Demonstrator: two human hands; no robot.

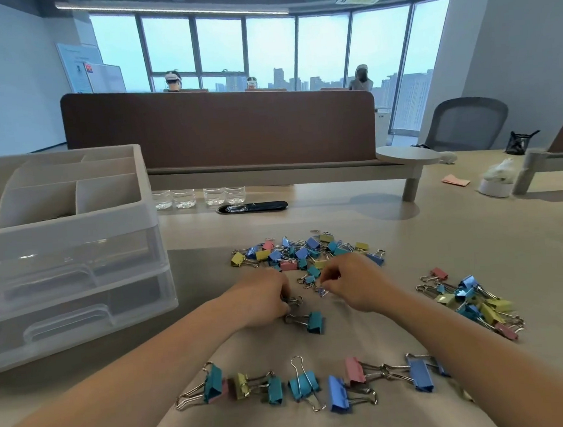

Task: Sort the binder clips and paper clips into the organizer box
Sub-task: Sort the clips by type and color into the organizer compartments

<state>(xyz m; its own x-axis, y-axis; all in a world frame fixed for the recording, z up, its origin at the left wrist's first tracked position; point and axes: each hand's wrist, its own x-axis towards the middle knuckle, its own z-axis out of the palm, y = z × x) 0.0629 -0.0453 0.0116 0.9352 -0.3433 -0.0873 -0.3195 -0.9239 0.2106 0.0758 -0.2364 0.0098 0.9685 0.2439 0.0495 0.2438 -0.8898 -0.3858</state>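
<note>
A row of large clips [299,385], teal, yellow, pink and blue, lies nearest the person on the worktop [441,235], right of the box [77,261] and nearer than its front. Some of their wire handles interlock.

Just beyond the row, still right of the box, both forearms reach in. The left hand [263,301] is the one closer to the box. Its fingers are curled tight round a held clip [293,302], of which only the wire handles show. A teal clip [314,322] lies on the worktop just beside this hand, its handles pointing toward the box. The right hand [355,283], farther from the box, has its thumb and forefinger narrowed to a pinch on a small clip [321,290], bluish, low over the worktop; the other fingers are folded.

Well to the right of the box, past the right forearm, sits a side pile [473,303] of mixed-colour clips. A far pile [306,253] of smaller clips is spread just beyond the hands, level with the box's front drawers.

The box is white, with two clear drawers, both closed, and an open tray on top split into compartments. What lies in the tray's front-left compartment cannot be told.

Behind the box's right corner stand clear bottles [199,197] under a brown divider [217,127].
</note>
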